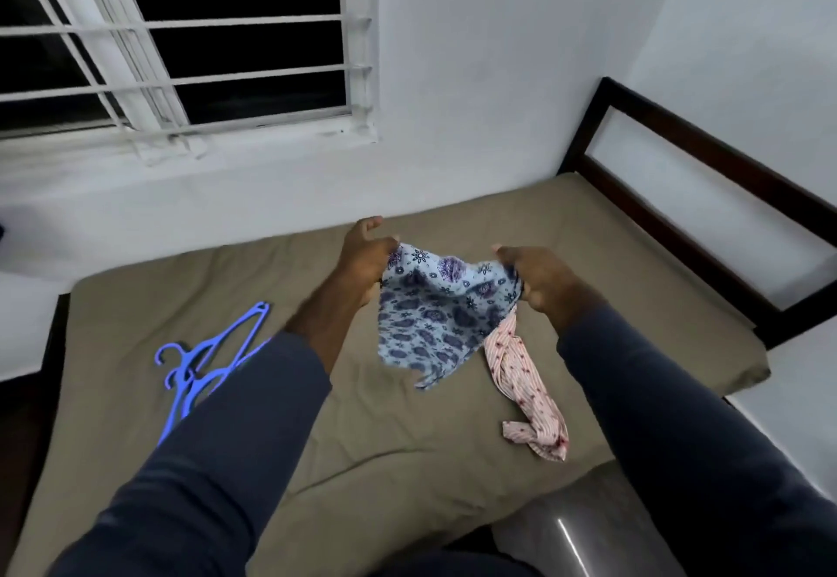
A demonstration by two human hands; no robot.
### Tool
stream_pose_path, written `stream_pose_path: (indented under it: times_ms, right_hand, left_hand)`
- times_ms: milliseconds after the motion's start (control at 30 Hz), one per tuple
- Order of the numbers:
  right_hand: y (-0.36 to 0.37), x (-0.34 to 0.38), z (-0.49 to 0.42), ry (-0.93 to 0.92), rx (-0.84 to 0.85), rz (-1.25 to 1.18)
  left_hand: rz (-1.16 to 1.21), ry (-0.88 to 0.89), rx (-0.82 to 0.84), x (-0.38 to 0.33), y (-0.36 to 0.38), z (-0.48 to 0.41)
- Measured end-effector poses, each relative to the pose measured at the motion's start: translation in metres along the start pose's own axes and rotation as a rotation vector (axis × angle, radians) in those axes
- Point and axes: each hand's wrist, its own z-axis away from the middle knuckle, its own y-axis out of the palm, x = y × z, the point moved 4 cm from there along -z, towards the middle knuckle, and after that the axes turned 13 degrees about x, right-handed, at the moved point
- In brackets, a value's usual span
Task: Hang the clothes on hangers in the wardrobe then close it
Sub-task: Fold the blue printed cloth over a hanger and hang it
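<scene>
The left hand and the right hand each pinch with curled fingers one upper corner of a light blue cloth garment with dark floral print, held stretched above the olive-brown mattress. On the mattress, a pink striped cloth garment lies crumpled at 5 o'clock from it. Blue plastic hangers lie at 8 o'clock, partly hidden by the left sleeve.
</scene>
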Motion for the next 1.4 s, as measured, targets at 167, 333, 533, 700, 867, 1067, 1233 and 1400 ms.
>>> stream_pose_path:
  times_ms: [167,333,533,700,867,1067,1233,1400]
  right_hand:
    - [0.001,0.008,0.001,-0.003,0.108,0.177]
    - [-0.005,0.017,-0.006,-0.077,0.096,0.104]
    - [0.003,0.008,-0.002,0.027,0.260,0.332]
    - [0.001,0.004,-0.013,-0.045,0.133,0.156]
    - [-0.006,0.008,-0.014,0.057,0.307,0.242]
    - [-0.018,0.009,-0.013,0.024,0.334,0.460]
    - [-0.025,0.013,-0.010,0.013,0.308,0.568]
    - [-0.029,0.020,-0.008,-0.026,0.330,0.365]
  left_hand:
    - [0.023,-0.023,0.100,0.005,-0.006,-0.001]
    - [0.014,-0.072,-0.033,0.013,-0.005,0.003]
    - [-0.262,-0.331,0.110,0.031,-0.007,0.020]
    - [-0.200,-0.222,-0.017,0.025,-0.006,0.024]
    - [-0.320,-0.237,0.145,0.027,0.010,0.016]
    - [-0.883,-0.220,0.153,0.023,0.027,0.009]
    - [-1.067,-0.216,0.127,0.018,0.034,0.006]
    - [-1.028,-0.147,0.035,0.012,0.030,0.003]
